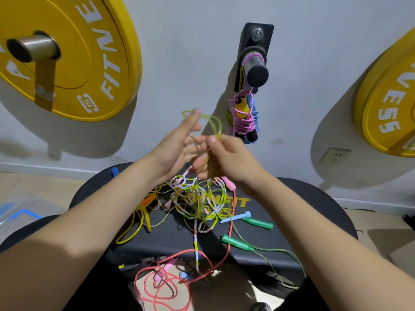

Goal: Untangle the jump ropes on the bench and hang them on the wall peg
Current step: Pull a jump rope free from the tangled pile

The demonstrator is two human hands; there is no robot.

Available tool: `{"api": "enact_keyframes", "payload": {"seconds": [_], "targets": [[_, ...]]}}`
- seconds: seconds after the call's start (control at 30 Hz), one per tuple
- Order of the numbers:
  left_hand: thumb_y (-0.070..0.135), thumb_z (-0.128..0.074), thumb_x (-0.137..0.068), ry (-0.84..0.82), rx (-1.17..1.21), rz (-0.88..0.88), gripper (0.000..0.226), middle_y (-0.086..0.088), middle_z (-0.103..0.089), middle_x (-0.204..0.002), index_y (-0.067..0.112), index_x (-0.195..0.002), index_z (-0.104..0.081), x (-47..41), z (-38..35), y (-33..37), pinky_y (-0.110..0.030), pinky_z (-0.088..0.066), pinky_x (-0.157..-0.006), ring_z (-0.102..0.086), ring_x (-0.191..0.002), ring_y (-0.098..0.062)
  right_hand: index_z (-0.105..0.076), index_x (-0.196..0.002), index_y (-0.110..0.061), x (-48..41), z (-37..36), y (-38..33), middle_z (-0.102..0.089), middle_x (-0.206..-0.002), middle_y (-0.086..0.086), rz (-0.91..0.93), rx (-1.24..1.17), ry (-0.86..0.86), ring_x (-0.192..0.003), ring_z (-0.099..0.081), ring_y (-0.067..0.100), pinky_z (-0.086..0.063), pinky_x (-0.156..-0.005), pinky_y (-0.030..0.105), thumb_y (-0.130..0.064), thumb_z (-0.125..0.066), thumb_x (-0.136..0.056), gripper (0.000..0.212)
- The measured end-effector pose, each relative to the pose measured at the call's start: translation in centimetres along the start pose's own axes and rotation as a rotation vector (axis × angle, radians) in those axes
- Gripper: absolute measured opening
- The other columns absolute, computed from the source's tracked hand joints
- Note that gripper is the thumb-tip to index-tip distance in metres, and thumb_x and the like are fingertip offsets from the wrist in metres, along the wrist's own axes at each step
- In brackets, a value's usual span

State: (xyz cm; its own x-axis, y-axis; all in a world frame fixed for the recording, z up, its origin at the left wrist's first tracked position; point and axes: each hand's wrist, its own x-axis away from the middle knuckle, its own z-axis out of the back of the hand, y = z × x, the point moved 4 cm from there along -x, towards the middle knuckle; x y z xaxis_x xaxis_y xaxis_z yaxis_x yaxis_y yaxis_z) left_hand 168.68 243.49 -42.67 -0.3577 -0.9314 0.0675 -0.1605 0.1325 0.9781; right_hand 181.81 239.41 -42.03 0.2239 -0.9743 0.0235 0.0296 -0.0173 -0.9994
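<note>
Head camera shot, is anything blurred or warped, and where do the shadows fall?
In the head view, the left hand, right hand and the yellow-green rope between them are motion-blurred; the tangle on the bench is sharper. Wide-angle distortion bows the yellow weight plates at the edges. Soft shadows fall on the wall below the plates.

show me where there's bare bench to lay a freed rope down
Clearest: the front strip of the black padded bench, between the yellow rope loop and the hanging beaded strand. Some room right of the green plastic handles. Crowded: the centre tangle below the left hand and right hand.
</note>
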Motion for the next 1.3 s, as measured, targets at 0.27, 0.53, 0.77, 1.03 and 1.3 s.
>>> {"api": "enact_keyframes", "payload": {"seconds": [0.27,0.53,0.77,1.03,1.3], "targets": [[0.025,-0.059,-0.107,-0.322,-1.059,0.049,0.017,0.013,-0.072,-0.085,0.018,-0.093,-0.066,1.1,-0.3,-5.3,-0.027,-0.047,-0.069,-0.059,-0.066,-0.005,-0.052,-0.110,-0.003,1.4,7.3,-5.7,-0.078,-0.074,0.013,0.288,-0.752,0.436,-0.078,-0.081,0.029,-0.063,-0.064,0.027,-0.027,-0.034,-0.117,0.031],[0.009,-0.049,-0.110,0.389,-0.533,-0.260,0.022,-0.007,-0.077,-0.089,0.013,-0.105,-0.070,-0.5,0.2,0.9,-0.041,-0.066,-0.074,-0.078,-0.084,-0.029,-0.057,-0.114,-0.011,0.5,9.4,0.3,-0.061,-0.108,0.016,-0.441,0.127,0.380,-0.096,-0.060,0.030,-0.054,-0.086,0.043,-0.032,-0.058,-0.104,0.024],[0.018,-0.059,-0.109,0.253,0.059,-0.307,0.023,-0.013,-0.079,-0.101,-0.002,-0.120,-0.063,-1.3,-1.3,4.6,-0.030,-0.064,-0.070,-0.080,-0.092,-0.029,-0.068,-0.129,-0.016,-0.1,2.9,1.2,-0.074,-0.100,-0.005,-0.079,0.469,-0.121,-0.086,-0.067,0.007,-0.055,-0.081,0.025,-0.016,-0.069,-0.101,0.029],[0.064,-0.053,-0.101,-0.055,-0.118,-0.044,0.049,0.003,-0.078,-0.096,0.020,-0.112,-0.070,-1.8,-2.4,2.0,-0.030,-0.060,-0.081,-0.074,-0.090,-0.015,-0.072,-0.086,-0.008,-1.5,4.9,-2.9,-0.071,-0.067,0.006,0.337,0.308,0.354,-0.056,-0.058,0.015,-0.048,-0.057,0.030,-0.020,-0.056,-0.110,0.031],[0.031,-0.060,-0.107,-0.364,-1.151,0.013,0.012,-0.011,-0.067,-0.097,0.020,-0.105,-0.062,-1.3,-1.2,-4.3,-0.052,-0.051,-0.092,-0.062,-0.088,-0.029,-0.067,-0.096,-0.006,-1.2,8.5,-4.9,-0.054,-0.061,-0.003,0.312,-0.440,0.484,-0.049,-0.044,0.007,-0.039,-0.047,0.018,-0.025,-0.054,-0.111,0.027]]}}
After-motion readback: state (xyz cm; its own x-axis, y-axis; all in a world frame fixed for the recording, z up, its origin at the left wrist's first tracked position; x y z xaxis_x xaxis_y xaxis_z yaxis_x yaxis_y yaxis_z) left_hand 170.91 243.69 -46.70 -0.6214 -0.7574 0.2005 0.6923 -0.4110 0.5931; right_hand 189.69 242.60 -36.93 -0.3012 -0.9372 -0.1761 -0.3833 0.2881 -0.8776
